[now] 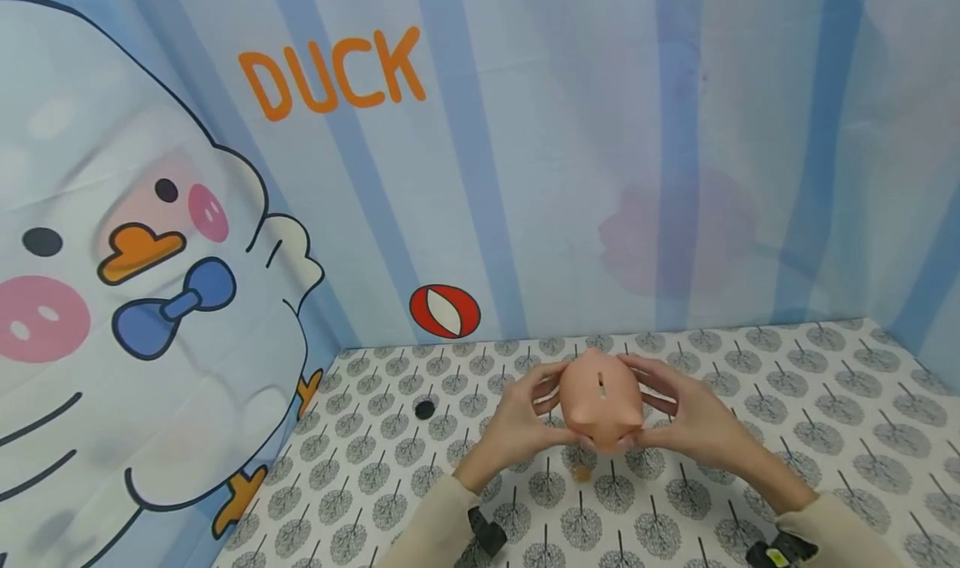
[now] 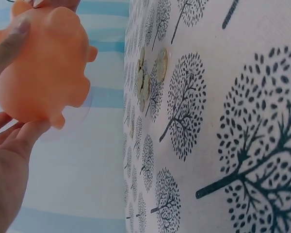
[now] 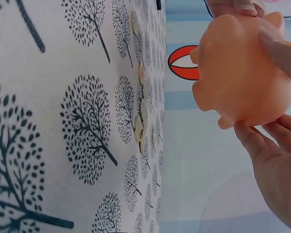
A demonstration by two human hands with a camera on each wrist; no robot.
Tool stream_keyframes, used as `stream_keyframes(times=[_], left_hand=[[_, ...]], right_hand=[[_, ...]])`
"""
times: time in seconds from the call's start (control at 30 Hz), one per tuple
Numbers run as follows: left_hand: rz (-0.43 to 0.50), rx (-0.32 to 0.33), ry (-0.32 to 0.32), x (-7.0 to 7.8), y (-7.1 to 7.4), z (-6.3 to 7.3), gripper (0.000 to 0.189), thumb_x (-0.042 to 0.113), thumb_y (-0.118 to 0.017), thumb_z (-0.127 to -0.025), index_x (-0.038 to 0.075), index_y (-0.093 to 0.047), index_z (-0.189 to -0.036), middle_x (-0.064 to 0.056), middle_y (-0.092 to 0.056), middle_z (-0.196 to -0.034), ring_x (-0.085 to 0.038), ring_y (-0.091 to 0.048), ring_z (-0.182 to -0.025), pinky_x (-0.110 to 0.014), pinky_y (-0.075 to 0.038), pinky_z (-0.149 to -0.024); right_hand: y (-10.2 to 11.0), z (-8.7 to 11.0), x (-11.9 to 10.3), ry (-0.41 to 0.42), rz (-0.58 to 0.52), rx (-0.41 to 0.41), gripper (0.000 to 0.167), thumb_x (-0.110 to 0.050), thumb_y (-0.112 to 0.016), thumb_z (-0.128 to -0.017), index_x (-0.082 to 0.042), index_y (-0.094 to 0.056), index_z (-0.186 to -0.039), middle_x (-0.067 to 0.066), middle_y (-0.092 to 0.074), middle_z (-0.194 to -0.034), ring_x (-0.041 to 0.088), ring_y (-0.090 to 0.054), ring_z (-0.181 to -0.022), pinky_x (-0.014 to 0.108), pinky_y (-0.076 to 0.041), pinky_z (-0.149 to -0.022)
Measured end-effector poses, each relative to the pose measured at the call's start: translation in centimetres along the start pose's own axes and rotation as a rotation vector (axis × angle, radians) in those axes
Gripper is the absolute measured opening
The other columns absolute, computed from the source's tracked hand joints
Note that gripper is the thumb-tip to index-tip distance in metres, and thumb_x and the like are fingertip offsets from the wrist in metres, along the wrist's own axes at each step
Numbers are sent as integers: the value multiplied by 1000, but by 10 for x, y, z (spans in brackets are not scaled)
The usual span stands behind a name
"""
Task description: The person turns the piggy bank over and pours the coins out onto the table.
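An orange-pink piggy bank [image 1: 600,397] with a coin slot along its back is held up off the patterned cloth between my two hands. My left hand [image 1: 521,414] grips its left side, thumb toward the near end and fingers farther back. On the opposite side my right hand [image 1: 697,418] grips it in the same way. Both wrist views show its stubby feet pointing toward the cloth. Below it several gold-coloured coins [image 2: 144,85] lie in a loose cluster, also visible as coins [image 3: 141,116] in the right wrist view. In the head view one coin [image 1: 582,473] shows in front of the bank.
A small black disc [image 1: 425,409] lies on the tree-print tablecloth [image 1: 352,468], left of the hands. Behind the table hangs a blue-and-white striped curtain [image 1: 570,176] with a large printed duck [image 1: 247,368] at the left.
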State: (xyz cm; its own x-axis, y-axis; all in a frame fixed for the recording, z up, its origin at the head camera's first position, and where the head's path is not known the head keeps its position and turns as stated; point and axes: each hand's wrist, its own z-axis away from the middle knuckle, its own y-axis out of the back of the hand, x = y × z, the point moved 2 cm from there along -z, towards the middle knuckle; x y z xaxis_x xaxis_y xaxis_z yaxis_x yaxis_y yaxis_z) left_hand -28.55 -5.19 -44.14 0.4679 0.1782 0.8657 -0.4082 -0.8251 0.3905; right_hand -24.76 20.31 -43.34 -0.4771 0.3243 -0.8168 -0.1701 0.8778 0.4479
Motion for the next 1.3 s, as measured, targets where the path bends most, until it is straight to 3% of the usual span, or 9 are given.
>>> stream_keyframes(times=[0.13, 0.4, 0.57, 0.7, 0.8, 0.93, 1.07, 1.17, 1.3], left_hand=[[5, -2, 50, -2, 0, 0, 92, 17, -94, -79, 16, -45, -158, -11, -51, -161, -29, -55, -147, -23, -53, -111], [19, 42, 156, -6, -2, -2, 71, 32, -84, -91, 15, -55, -153, -12, -64, -148, -27, -69, -130, -24, -59, -103], [-62, 88, 208, -5, -3, -5, 60, 41, -77, -96, 17, -61, -148, -9, -70, -140, -25, -72, -123, -26, -62, -97], [-98, 113, 232, -5, -4, -9, 54, 50, -71, -99, 18, -67, -142, -7, -75, -133, -20, -74, -119, -27, -62, -97], [-43, 108, 265, -5, -5, -13, 55, 59, -66, -99, 15, -73, -132, -7, -79, -122, -19, -78, -106, -32, -65, -92], [44, 81, 346, -6, -7, -15, 66, 69, -61, -97, 9, -78, -117, -8, -82, -101, -21, -80, -81, -38, -67, -82], [77, 56, 419, -6, -8, -14, 74, 76, -58, -94, 6, -78, -108, -10, -82, -88, -24, -81, -72, -37, -66, -93], [87, 47, 438, -6, -8, -14, 76, 78, -57, -93, 5, -77, -106, -11, -82, -86, -25, -80, -70, -35, -65, -96], [121, 44, 412, -7, -8, -14, 72, 72, -61, -95, 3, -78, -110, -13, -82, -90, -26, -81, -73, -34, -68, -85]], right_hand=[[0, 0, 0, -36, 8, -3, 97, -27, -93, -81, -10, -41, -161, 22, -42, -165, 51, -51, -143, 45, -55, -110], [2, -3, -4, -126, -77, -23, 77, -22, -78, -97, -2, -39, -160, 29, -42, -162, 55, -51, -141, 42, -59, -107], [2, -5, -5, -201, -36, -2, 68, -30, -71, -101, -3, -45, -158, 28, -49, -158, 51, -58, -135, 57, -59, -104], [1, -7, -3, -267, -30, -3, 63, -36, -65, -104, -2, -48, -155, 26, -54, -155, 47, -61, -135, 64, -54, -109], [-1, -10, -2, -328, -39, -21, 63, -43, -60, -106, 1, -53, -151, 23, -63, -146, 39, -68, -126, 59, -56, -109], [-4, -15, 1, -427, -63, -43, 64, -51, -52, -108, 4, -61, -138, 15, -76, -119, 22, -74, -100, 49, -61, -98], [-6, -16, 3, -500, -86, -40, 65, -55, -48, -108, 4, -68, -126, 8, -78, -102, 20, -74, -87, 42, -60, -91], [-7, -16, 3, -512, -110, -45, 65, -56, -48, -108, 4, -69, -125, 8, -78, -99, 21, -75, -86, 40, -62, -89], [-7, -15, 1, -479, -138, -57, 66, -54, -49, -109, 6, -66, -131, 11, -78, -107, 21, -76, -91, 37, -64, -89]])
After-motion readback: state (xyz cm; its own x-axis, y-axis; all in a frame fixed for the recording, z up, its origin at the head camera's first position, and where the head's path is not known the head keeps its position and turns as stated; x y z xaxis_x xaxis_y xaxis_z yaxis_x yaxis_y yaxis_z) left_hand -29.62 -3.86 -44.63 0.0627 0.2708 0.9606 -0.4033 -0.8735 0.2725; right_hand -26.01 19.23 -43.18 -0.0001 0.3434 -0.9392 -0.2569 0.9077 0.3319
